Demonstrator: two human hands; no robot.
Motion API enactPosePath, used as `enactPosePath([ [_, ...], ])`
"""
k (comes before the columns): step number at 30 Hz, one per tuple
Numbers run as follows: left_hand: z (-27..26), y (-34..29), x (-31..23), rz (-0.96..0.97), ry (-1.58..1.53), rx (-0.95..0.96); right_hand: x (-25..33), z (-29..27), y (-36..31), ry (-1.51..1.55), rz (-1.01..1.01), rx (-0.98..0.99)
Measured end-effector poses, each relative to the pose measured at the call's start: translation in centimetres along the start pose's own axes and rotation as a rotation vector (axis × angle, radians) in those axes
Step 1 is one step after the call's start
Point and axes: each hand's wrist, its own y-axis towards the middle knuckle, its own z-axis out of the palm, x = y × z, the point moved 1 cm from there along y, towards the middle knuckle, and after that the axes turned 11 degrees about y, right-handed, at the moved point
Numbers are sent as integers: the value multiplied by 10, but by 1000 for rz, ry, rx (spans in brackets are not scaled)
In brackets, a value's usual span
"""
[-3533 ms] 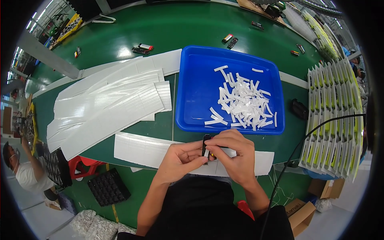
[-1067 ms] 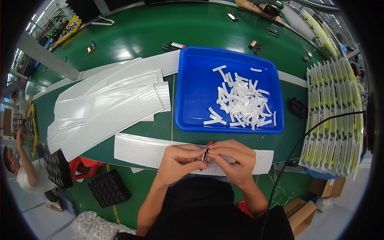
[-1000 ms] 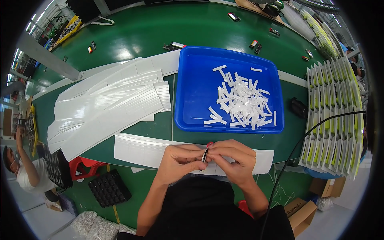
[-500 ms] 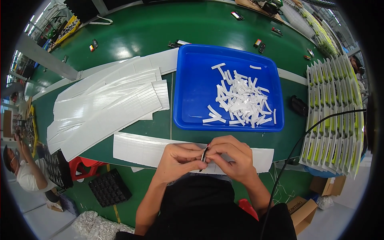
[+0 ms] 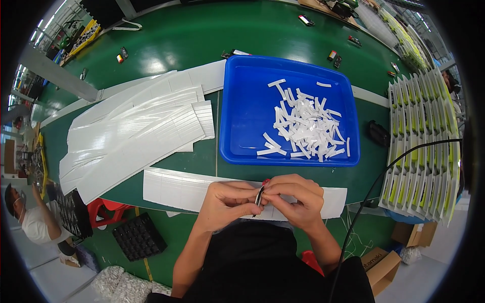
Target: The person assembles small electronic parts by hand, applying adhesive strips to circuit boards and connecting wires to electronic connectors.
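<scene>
In front of my body, my left hand (image 5: 223, 203) pinches a small thin black part with a pale face (image 5: 258, 197) between thumb and fingers. From the other side my right hand (image 5: 299, 201) closes on its upper end, where a red bit (image 5: 265, 182) shows. The fingers cover much of the part, so its exact kind is unclear. Under both hands a white strip sheet (image 5: 172, 188) lies along the near table edge. Just beyond is a blue tray (image 5: 247, 160) with a loose pile of short white strips (image 5: 308, 123) in it.
Overlapping white sheets (image 5: 136, 134) cover the table's left side. At right stand stacked white and yellow-green racks (image 5: 422, 146), with a black cable (image 5: 374, 184) hanging before them. Small devices (image 5: 305, 20) lie on the green belt (image 5: 187, 35) beyond. Another person (image 5: 38, 217) works far left.
The small devices on the belt have shifted slightly to the right. My right hand has moved a little rightward, and more of the red bit and the part's pale face shows.
</scene>
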Motion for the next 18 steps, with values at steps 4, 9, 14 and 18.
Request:
enactPosePath([
  [4, -1, 0, 0, -8, 6, 10, 1, -2, 5, -35, -16, 29],
  [9, 0, 0, 1, -4, 25, 16, 2, -7, 9, -66, -5, 89],
  [14, -1, -1, 1, -23, 54, 31, 3, -12, 16, -135, -13, 200],
  [18, -3, -1, 2, -18, 51, 56, 10, -11, 19, -198, -3, 284],
])
